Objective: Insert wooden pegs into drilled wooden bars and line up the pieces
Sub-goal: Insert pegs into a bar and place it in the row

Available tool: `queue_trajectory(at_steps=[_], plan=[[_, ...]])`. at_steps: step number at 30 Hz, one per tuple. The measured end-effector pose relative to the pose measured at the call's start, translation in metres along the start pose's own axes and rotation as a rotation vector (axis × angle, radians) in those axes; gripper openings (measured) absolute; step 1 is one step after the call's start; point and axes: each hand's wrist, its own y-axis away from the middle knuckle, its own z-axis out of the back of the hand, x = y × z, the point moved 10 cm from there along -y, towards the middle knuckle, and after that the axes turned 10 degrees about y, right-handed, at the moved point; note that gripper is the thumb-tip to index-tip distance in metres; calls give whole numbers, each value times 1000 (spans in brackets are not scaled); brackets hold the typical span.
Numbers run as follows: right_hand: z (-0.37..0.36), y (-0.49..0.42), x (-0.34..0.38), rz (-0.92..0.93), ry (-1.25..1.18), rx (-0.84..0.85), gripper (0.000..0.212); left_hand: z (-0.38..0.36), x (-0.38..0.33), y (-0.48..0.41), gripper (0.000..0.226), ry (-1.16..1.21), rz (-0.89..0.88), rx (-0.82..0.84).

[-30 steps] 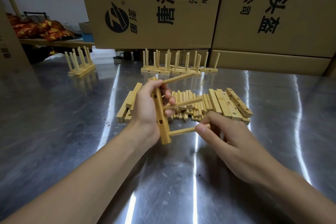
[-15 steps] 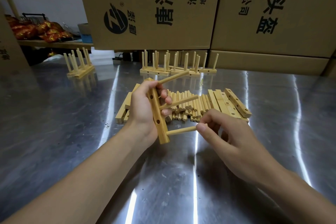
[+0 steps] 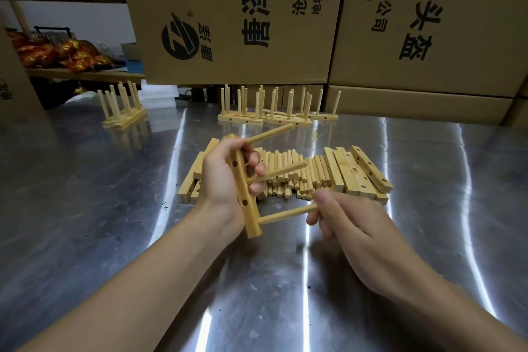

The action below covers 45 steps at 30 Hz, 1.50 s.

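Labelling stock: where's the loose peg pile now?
Head view, mid-table: the loose peg pile lies just beyond the left hand, flanked by bar stacks on both sides.

Right hand (image 3: 357, 226) grip shifted to peg (image 3: 285, 213) end.

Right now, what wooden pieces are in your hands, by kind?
Bar, gripped by the left hand: 1
Pegs sticking out of it: 3, the top peg, middle peg and lowest peg, whose free end the right hand pinches
Total: 4 pieces
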Motion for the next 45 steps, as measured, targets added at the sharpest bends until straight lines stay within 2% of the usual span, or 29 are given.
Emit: queue_trajectory(at_steps=[4,7,10,15,17,21,23,29,33,35,36,37,39,40,42,45], plan=[[7,-1,-3,44,164,-55,71,8,-4,-5,21,131,8,-44],[8,-2,-13,22,232,-71,67,11,-6,-6,30,174,11,-45],[7,-3,-27,-21,294,-108,51,13,-6,-6,38,195,19,-61],[20,-7,-33,-35,438,-277,13,11,-10,-4,38,228,21,-73],[26,-14,-31,-16,568,-321,3,8,-11,-4,35,245,16,-63],[20,-41,-37,-40,771,-188,38,8,-9,-3,36,247,22,-67],[16,-52,-41,-55,805,-107,47,9,-9,-3,34,254,24,-71],[12,-60,-37,4,869,-92,25,12,-11,-3,28,244,31,-88],[21,-54,-27,66,891,-202,17,12,-9,-3,27,256,46,-89],[43,-45,-20,40,734,-377,10,12,-8,-3,27,269,58,-100],[55,-41,-25,-23,532,-445,7,12,-7,-3,26,287,70,-108],[63,-37,-36,-111,231,-478,9,12,-5,-3,24,317,90,-116],[51,-32,-58,-317,-392,-410,15,12,1,-2,21,415,157,-133],[40,-28,-61,-387,-582,-359,17,12,5,0,21,475,200,-144],[25,-17,-65,-446,-764,-304,20,12,13,2,22,566,264,-169],[14,-8,-62,-444,-876,-258,24,17,17,2,21,616,286,-208]])
